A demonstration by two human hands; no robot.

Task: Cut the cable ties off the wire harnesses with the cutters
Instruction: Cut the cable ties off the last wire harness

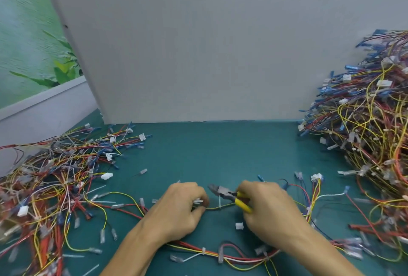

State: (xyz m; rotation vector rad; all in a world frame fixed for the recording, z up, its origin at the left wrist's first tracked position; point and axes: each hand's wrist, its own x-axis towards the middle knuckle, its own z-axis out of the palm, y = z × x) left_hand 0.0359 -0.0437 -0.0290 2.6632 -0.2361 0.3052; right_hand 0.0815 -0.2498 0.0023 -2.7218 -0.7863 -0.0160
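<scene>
My right hand (270,209) grips yellow-handled cutters (229,196); their dark jaws point left, just above a white cable tie (220,201) that stands up from a thin bundle of yellow wires (217,207). My left hand (180,208) pinches the same wire harness at its white connector, just left of the tie. The harness runs on to the right behind my right hand and fans out into red, blue and yellow wires (313,194). Whether the jaws touch the tie I cannot tell.
A low heap of loose wires (50,178) covers the green table (220,154) at the left. A tall heap of harnesses (371,116) rises at the right. Another tied harness (231,256) lies near the front edge. A grey board (198,44) stands behind.
</scene>
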